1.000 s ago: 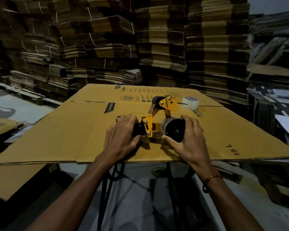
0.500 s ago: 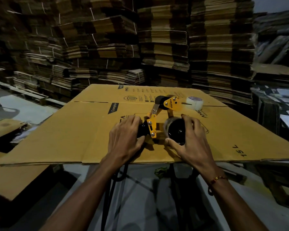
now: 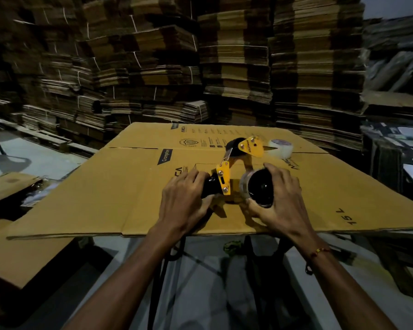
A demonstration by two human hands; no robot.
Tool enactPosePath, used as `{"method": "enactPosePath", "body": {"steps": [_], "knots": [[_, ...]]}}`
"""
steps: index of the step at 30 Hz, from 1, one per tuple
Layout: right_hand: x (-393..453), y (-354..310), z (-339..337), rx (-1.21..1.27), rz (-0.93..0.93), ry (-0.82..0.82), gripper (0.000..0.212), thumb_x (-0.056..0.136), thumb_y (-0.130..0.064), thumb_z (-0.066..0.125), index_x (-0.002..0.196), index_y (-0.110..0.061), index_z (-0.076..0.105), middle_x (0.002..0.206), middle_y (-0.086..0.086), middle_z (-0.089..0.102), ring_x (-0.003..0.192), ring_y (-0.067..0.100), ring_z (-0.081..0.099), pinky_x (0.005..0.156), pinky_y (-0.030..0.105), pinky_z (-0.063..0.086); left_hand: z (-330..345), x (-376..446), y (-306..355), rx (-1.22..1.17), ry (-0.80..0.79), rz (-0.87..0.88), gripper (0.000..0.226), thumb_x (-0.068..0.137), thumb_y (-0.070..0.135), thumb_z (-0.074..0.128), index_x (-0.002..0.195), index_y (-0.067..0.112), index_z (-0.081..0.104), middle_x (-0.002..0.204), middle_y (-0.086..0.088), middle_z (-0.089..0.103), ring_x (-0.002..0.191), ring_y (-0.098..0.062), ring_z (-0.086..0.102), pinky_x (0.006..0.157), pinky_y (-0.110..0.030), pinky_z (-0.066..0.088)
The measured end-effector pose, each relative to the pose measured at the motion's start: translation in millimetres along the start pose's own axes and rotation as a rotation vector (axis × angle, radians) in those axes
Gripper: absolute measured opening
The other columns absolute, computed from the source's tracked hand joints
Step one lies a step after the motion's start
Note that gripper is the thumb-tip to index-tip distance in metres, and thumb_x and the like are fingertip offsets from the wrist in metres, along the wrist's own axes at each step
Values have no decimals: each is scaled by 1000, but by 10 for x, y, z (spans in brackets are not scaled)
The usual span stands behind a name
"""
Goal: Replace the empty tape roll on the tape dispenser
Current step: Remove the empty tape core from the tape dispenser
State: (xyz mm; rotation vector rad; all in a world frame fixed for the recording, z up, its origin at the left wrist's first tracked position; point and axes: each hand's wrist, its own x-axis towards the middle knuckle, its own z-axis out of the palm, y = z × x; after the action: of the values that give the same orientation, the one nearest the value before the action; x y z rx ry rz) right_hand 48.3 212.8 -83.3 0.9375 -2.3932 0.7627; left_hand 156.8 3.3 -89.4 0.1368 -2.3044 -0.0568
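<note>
Head view, left hand (image 3: 185,201) gripping dispenser handle (image 3: 210,188), right hand (image 3: 280,198) cupping tape roll (image 3: 258,186)

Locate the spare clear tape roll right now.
Head view: the spare clear tape roll lies flat on the cardboard sheet, far right side, just beyond the tape dispenser head and apart from both hands.

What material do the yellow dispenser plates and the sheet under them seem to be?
The yellow dispenser plates look like painted metal: flat, thin, glossy, fixed with shiny screws. The sheet looks like matte brown corrugated cardboard, a flattened printed box with fold creases.
</note>
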Motion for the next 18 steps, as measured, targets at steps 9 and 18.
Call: {"method": "enactPosePath", "body": {"steps": [9,18], "knots": [[39,147,-259,159,58,-170,100,68,-82,54,154,-36,30,145,-5,43,129,14,34,106,45,41,32,145,-153,-297,-351,-57,45,90,54,61,126,26,59,113,3,69,91,-11,60,77,-31,50],[-22,251,-200,585,221,-251,101,65,-75,74,150,-35,37,148,-7,46,134,15,48,108,40,47,-66,376,23,-62,-360,-17,64,90,48,63,146,26,43,143,-1,53,127,-22,49,102,-40,37]]}}
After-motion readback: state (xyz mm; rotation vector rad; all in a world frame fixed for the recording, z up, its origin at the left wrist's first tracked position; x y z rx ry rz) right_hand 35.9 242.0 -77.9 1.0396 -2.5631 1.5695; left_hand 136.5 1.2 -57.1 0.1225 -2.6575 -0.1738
